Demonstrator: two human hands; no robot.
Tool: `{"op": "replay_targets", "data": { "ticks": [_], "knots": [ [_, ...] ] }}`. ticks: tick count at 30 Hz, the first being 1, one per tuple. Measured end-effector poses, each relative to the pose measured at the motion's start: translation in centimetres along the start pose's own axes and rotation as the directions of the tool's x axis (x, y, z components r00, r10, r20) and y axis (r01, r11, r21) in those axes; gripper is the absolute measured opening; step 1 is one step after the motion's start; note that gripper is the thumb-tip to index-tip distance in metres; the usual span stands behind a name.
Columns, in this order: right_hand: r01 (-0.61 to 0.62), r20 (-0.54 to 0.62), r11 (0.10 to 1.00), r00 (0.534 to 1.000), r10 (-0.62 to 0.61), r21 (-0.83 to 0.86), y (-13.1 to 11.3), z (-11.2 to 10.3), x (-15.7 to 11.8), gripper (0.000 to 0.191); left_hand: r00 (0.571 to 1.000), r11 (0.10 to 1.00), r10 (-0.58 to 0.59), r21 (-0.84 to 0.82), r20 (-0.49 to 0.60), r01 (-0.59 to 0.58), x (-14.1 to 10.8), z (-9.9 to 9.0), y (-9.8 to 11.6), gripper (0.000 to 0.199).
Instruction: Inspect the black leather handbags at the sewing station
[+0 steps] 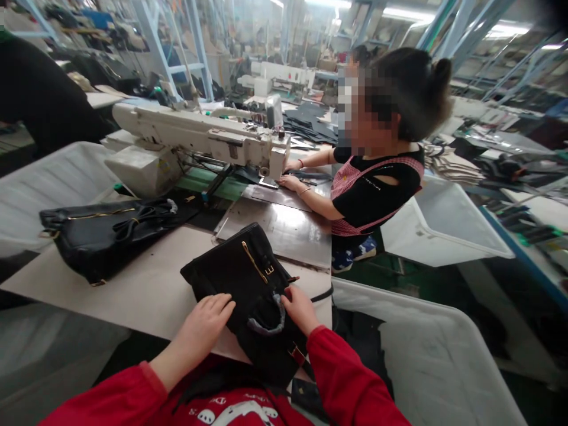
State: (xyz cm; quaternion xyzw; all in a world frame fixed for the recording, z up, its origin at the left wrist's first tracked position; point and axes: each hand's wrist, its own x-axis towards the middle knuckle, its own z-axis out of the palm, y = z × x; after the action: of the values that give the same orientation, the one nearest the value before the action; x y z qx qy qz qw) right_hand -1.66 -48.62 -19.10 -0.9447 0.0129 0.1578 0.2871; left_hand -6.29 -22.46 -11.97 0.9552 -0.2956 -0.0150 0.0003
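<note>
Machine (199, 136) at eleven o'clock; my left fingers (218, 303) touch the bag (224, 266), grip unclear; right fingers (291, 296) pinch its handle (280, 316).

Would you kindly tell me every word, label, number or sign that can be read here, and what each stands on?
"De": on the red top, as far as I can tell; the rest of its lettering is too distorted to read.
Black top: small white marks, too small to read.
Machine and nearer bag: no text I can make out.
</note>
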Motion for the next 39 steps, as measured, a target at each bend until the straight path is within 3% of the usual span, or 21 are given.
{"op": "replay_targets", "data": {
  "ticks": [4,8,14,19,26,39],
  "knots": [
    [-0.017,0.028,0.996,0.999,0.02,-0.091,-1.0,1.2,0.4,0.027,0.994,0.987,0.065,-0.154,0.082,-0.052,0.8,2.2,3.2,0.032],
    [-0.025,0.004,0.984,1.0,0.026,-0.177,-2.0,2.1,0.4,0.028,0.989,0.986,0.02,-0.169,0.145,0.005,1.5,4.0,4.6,0.031],
    [0.017,-0.005,0.973,1.0,-0.018,-0.23,-2.3,1.9,0.1,0.02,0.987,0.993,-0.032,-0.111,0.159,0.05,2.1,5.4,4.9,0.041],
    [0.028,-0.009,0.972,0.999,-0.031,-0.233,-2.1,1.8,0.0,0.018,0.988,0.992,-0.024,-0.121,0.151,0.043,2.8,6.2,5.4,0.029],
    [0.038,-0.011,0.97,0.999,-0.042,-0.242,-1.7,1.7,-0.1,0.015,0.977,0.974,-0.082,-0.194,0.195,0.121,2.9,7.6,6.2,0.014],
    [0.042,-0.053,0.958,0.997,-0.059,-0.284,-1.4,1.4,-1.0,0.013,0.958,0.971,-0.106,-0.18,0.267,0.158,3.1,7.4,6.3,0.017]
  ]
}}
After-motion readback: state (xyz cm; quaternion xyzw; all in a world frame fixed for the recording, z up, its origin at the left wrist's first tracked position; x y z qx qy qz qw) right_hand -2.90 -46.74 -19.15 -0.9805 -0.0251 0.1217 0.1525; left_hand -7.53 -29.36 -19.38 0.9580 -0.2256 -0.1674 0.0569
